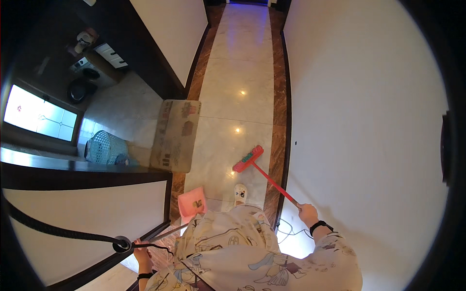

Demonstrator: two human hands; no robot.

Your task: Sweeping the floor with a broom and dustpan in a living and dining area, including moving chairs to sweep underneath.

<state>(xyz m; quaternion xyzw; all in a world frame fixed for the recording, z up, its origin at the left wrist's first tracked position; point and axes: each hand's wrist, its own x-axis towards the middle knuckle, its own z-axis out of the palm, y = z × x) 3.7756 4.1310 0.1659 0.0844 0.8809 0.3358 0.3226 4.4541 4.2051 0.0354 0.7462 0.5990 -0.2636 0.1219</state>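
My right hand (308, 215) is wrapped round the handle of a red broom (274, 184). The broom's head, with pink and green bristles, rests on the tiled floor ahead of me, tilted across the hallway. At my left side, my left hand (142, 253) is closed around the metal handle of a pink dustpan (188, 207); a black cord partly covers this hand. The pan is low by the left wall, with a small brownish patch on it that I cannot make out.
My shoe (240, 193) is just behind the broom. A doormat (175, 136) lies at the left doorway. Through that doorway are a blue laundry basket (105, 147) and a washing machine (89, 71). White walls (349, 106) line the hallway; cables (292, 230) lie near my right arm.
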